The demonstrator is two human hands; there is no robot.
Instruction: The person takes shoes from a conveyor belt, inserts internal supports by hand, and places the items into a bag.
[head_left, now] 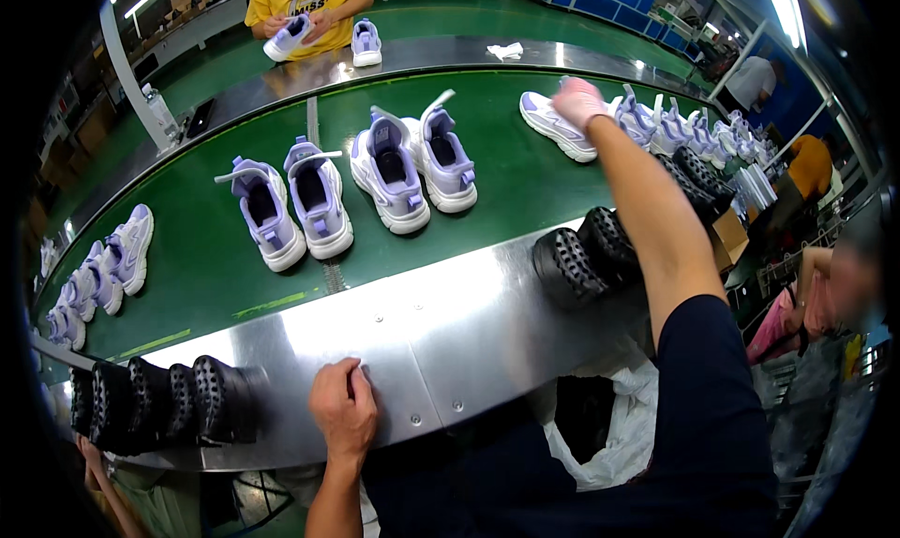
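Observation:
My right hand [578,104], in a pale pink glove, reaches far across the green conveyor belt [506,186]. Its fingers are closed on a white and lavender sneaker [555,128], covering the shoe's upper part. My bare left hand [344,407] rests as a loose fist on the steel ledge [469,304], with nothing visible in it. In front of me on the belt stand two pairs of similar sneakers, a left pair [292,205] and a right pair [412,168], heels toward me and tongues pulled up.
Black studded blocks, perhaps shoe moulds, stand on the ledge at left [169,402] and right [583,255]. More sneakers line the belt at far left [103,276] and far right [689,130]. Opposite, a person in yellow [314,13] handles a sneaker. A white bag [633,421] hangs below the ledge.

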